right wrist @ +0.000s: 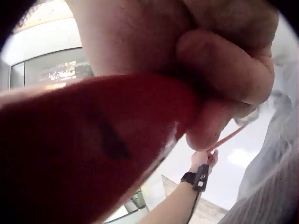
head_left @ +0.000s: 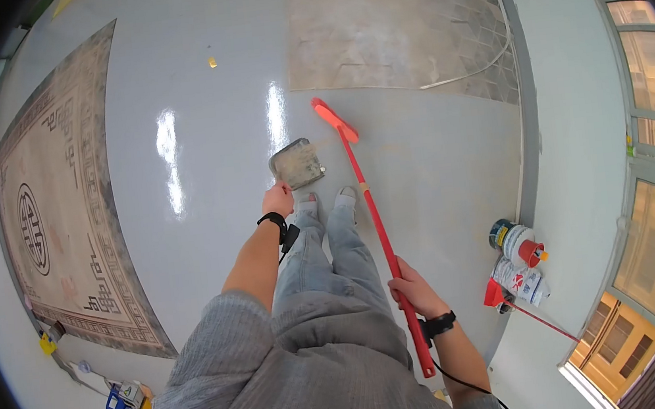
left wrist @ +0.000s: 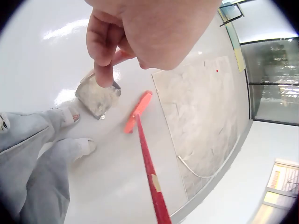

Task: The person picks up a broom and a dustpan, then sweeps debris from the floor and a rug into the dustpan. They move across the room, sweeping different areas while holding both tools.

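My right hand (head_left: 412, 287) grips the red pole of a broom (head_left: 374, 211), fingers curled around it near its upper end. The broom's orange-red head (left wrist: 139, 112) lies low over the grey floor, just right of a dirty dustpan (head_left: 299, 164). Above the dustpan, my left hand (head_left: 279, 198) has its fingers curled in on its handle. That handle is mostly hidden behind the fingers in the head and left wrist views. In the right wrist view, a thin reddish stick (right wrist: 230, 136) runs from the left hand towards the floor, while the broom pole fills the foreground.
A patterned rug-like panel (head_left: 56, 209) lies at left. Ahead is a worn, dusty sheet (head_left: 372, 24) with a pale cord (head_left: 465, 74) across it. Bottles and tubs (head_left: 519, 264) stand by the right wall under windows. A small yellow scrap (head_left: 212, 62) lies on the floor.
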`<state>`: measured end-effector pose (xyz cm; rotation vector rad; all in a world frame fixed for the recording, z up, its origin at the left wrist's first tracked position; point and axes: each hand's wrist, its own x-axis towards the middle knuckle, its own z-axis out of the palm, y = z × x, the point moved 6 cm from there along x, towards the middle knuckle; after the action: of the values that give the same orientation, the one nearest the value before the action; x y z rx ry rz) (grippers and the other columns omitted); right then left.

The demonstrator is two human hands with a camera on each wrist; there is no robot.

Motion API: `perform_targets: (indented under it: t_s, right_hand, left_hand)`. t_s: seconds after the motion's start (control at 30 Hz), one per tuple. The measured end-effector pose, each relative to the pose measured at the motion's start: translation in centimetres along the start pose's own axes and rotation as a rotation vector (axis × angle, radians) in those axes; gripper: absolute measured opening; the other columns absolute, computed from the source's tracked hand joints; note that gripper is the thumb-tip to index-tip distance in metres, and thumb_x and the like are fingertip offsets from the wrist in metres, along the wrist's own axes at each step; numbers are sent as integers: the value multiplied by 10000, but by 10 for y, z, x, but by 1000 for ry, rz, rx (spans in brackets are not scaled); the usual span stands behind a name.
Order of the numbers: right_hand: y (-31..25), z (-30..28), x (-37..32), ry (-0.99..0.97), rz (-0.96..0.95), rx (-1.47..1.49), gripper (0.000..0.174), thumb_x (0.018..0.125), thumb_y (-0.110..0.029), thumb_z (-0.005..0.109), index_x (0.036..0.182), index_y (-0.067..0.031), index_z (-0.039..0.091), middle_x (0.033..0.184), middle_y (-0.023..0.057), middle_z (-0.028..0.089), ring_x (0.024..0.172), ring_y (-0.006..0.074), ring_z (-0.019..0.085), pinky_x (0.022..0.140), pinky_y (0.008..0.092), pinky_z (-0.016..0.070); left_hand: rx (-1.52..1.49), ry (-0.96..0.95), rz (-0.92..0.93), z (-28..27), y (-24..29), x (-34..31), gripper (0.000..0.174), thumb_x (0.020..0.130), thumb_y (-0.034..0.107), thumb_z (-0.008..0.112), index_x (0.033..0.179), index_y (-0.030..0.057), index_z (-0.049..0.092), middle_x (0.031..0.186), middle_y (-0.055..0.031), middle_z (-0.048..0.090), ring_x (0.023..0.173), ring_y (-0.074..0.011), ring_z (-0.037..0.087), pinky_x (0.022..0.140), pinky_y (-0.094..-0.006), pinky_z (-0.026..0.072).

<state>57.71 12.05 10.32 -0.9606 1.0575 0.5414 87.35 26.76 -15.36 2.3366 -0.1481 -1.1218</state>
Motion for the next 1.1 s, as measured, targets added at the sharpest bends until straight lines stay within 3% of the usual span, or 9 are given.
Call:
perform_targets:
  t_s: [0.1, 0.2, 0.4, 0.57, 0.63, 0.73, 0.83, 1.0, 1.1]
  right_hand:
    - [15, 12, 9, -78, 24, 100, 538, 870, -72, 483, 1388, -91, 341, 658, -6, 476, 535, 81, 481, 456, 237, 432]
    - [20, 23, -8, -160, 54, 241, 553, 864, -65, 477, 1401, -62, 343, 590, -9, 438, 466, 73, 420, 412, 208, 360]
    - [25, 1, -56, -171, 90, 545, 600, 848, -33, 466, 1430, -23, 323, 547, -9, 418, 397, 79, 380, 362, 196, 309]
    - [12, -7, -69, -135, 39, 332, 652, 842, -13, 481, 1464, -35, 285, 569, -1, 447, 423, 78, 424, 371, 210, 340]
    - [1, -5, -48, -41, -19, 37, 623, 844, -27, 491, 1443, -58, 321, 617, 2, 472, 459, 87, 455, 393, 223, 378]
    - [-8, 11, 3, -68, -97, -135, 577, 850, -52, 500, 1406, -78, 350, 660, 2, 488, 502, 97, 477, 423, 240, 415]
    - [4, 25, 30, -130, -36, -97, 531, 854, -70, 504, 1367, -86, 366, 662, 3, 487, 521, 106, 484, 443, 253, 425]
    - [30, 26, 14, -207, 73, -11, 638, 850, -61, 502, 1452, -69, 290, 638, 1, 468, 483, 102, 465, 413, 239, 391]
    - [28, 20, -12, -286, 127, 252, 615, 822, -19, 485, 1419, -32, 341, 556, -9, 422, 411, 72, 403, 373, 210, 330]
  left_hand:
    - [-20, 19, -34, -4, 5, -8, 170, 904, 170, 478, 902, 69, 615, 724, -119, 679, 544, -241, 672, 607, -369, 537]
    - [-17, 26, -76, -2, -4, -1, 174, 904, 165, 472, 902, 57, 609, 740, -128, 681, 534, -250, 671, 599, -364, 536]
    - [-16, -7, -59, -6, -5, -4, 180, 913, 117, 451, 959, 27, 600, 809, -126, 676, 530, -249, 672, 538, -342, 535]
    - [-69, 28, -109, -22, -18, -13, 155, 898, 125, 463, 914, 61, 603, 775, -122, 687, 545, -241, 678, 583, -348, 535]
    - [-62, 35, -122, -30, -20, -18, 157, 899, 125, 461, 916, 63, 604, 777, -121, 688, 546, -239, 679, 583, -347, 535]
    - [-30, 46, -141, -36, -33, -24, 164, 903, 129, 455, 922, 66, 605, 780, -117, 690, 545, -237, 679, 586, -346, 536]
    - [6, 42, -154, -41, -43, -26, 172, 909, 138, 447, 933, 70, 603, 782, -116, 691, 543, -235, 678, 593, -347, 538]
    - [-1, 35, -179, -47, -63, -21, 176, 918, 154, 442, 946, 73, 596, 786, -124, 692, 545, -236, 678, 607, -349, 543]
    - [-16, 46, -170, -52, -67, -26, 173, 917, 151, 444, 956, 76, 595, 797, -132, 692, 553, -236, 681, 613, -349, 546]
